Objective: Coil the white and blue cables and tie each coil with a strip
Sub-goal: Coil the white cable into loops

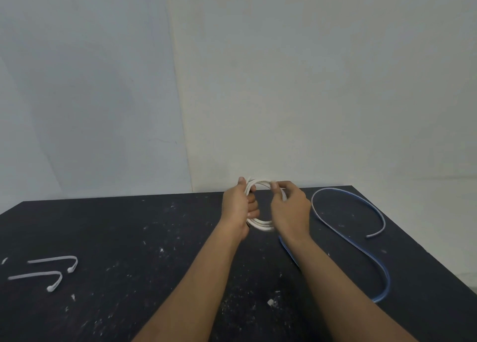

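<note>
Holding the white cable (260, 224), wound into several round loops, upright above the far edge of the tabletop (129, 238), between both hands.

Item 1, my left hand (238, 207): closed around the left side of the coil, thumb up along the top of the loops, fingers curled through the middle.

Item 2, my right hand (290, 210): thumb and forefinger pinched on the upper right of the coil, the other fingers loosely bent; whether they touch the loops I cannot tell.

Item 3, blue cable (361, 249): loose, uncoiled, lying flat on the tabletop just to the right of my right hand. It runs in a wide S-shaped curve, one free end resting well right of the hand, the other stretch passing under my right forearm.

Item 4, two white strips (49, 270): lying well to the left of my left hand, near the left edge of the tabletop, each bent into a hook shape, one just beyond the other, apart from both cables.

Item 5, tabletop: dark, speckled with pale flecks and a few small white crumbs.
</note>
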A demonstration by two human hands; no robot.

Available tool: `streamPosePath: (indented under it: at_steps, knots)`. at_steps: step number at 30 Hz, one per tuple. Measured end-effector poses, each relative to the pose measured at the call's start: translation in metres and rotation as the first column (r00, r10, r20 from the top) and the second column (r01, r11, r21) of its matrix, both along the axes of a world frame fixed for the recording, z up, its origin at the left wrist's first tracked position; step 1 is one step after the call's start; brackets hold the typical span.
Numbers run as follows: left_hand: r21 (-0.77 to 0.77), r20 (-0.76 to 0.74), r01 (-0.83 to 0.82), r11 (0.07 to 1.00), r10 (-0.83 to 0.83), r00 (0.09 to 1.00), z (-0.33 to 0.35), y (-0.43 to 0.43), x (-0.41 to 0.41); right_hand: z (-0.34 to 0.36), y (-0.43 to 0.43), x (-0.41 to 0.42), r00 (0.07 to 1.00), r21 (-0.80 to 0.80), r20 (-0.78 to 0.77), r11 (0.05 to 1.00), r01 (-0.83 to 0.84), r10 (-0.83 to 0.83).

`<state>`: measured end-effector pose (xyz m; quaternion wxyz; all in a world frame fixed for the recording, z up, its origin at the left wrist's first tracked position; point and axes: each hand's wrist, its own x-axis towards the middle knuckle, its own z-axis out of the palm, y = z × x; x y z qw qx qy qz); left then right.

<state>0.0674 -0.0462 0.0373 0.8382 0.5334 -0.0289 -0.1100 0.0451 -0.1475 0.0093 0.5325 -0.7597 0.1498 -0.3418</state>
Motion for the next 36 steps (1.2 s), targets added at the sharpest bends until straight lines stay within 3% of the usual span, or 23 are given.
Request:
streamPosePath:
  at_steps: [2, 4, 7, 11, 13, 15, 18, 21, 24, 26, 27, 29, 31, 33, 36]
  knots:
    - [0.124, 0.038, 0.021, 0.992, -0.026, 0.999, -0.001, 0.007, 0.005, -0.001, -0.006, 0.0, 0.993, -0.159, -0.07, 0.982, -0.1, 0.09]
    - [0.286, 0.053, 0.124, 0.95, -0.145, 0.988, -0.002, 0.013, 0.006, 0.002, -0.011, -0.002, 0.967, -0.278, 0.012, 0.93, -0.24, 0.254]
    - [0.453, 0.041, 0.242, 0.858, -0.291, 0.956, -0.003, 0.019, 0.004, 0.009, -0.013, -0.002, 0.852, -0.367, 0.021, 0.797, -0.48, 0.523]
    - [0.42, 0.037, 0.253, 0.871, -0.295, 0.955, -0.005, 0.024, 0.005, 0.014, -0.013, -0.002, 0.812, -0.179, -0.148, 0.792, -0.584, 0.565]
    - [0.389, 0.054, 0.206, 0.898, -0.245, 0.968, -0.008, 0.03, 0.009, 0.012, -0.014, -0.005, 0.736, -0.024, -0.23, 0.752, -0.659, 0.637]
    - [0.357, 0.038, 0.24, 0.903, -0.271, 0.962, -0.011, 0.033, 0.01, 0.007, -0.014, -0.006, 0.685, 0.212, -0.13, 0.695, -0.687, 0.717]
    - [0.306, -0.008, 0.324, 0.895, -0.338, 0.941, -0.014, 0.032, 0.006, 0.004, -0.011, -0.007, 0.783, 0.325, -0.025, 0.746, -0.581, 0.621]
    - [0.219, -0.048, 0.363, 0.906, -0.361, 0.931, -0.018, 0.029, 0.002, 0.001, -0.004, -0.008, 0.871, 0.302, -0.003, 0.83, -0.468, 0.492]
    - [0.106, -0.062, 0.345, 0.933, -0.34, 0.938, -0.021, 0.028, 0.003, 0.002, -0.001, -0.01, 0.892, 0.311, -0.017, 0.85, -0.425, 0.452]
    - [0.061, -0.062, 0.28, 0.958, -0.276, 0.959, -0.021, 0.029, 0.007, 0.004, -0.002, -0.012, 0.856, 0.451, 0.01, 0.762, -0.465, 0.517]
    - [0.02, -0.077, 0.243, 0.97, -0.241, 0.967, -0.021, 0.03, 0.009, 0.005, -0.003, -0.013, 0.819, 0.558, 0.051, 0.664, -0.498, 0.571]
    - [-0.118, -0.148, 0.202, 0.972, -0.218, 0.965, -0.019, 0.034, 0.013, 0.004, -0.003, -0.017, 0.736, 0.744, 0.193, 0.392, -0.542, 0.649]
    - [-0.265, -0.215, 0.211, 0.941, -0.271, 0.938, -0.016, 0.038, 0.015, 0.002, -0.003, -0.019, 0.715, 0.825, 0.345, 0.167, -0.54, 0.608]
    - [-0.334, -0.23, 0.221, 0.916, -0.307, 0.923, -0.013, 0.039, 0.015, 0.001, -0.005, -0.017, 0.749, 0.84, 0.407, 0.11, -0.532, 0.523]
    - [-0.322, -0.213, 0.192, 0.927, -0.269, 0.939, -0.013, 0.032, 0.013, 0.003, -0.003, -0.016, 0.79, 0.833, 0.388, 0.187, -0.521, 0.475]
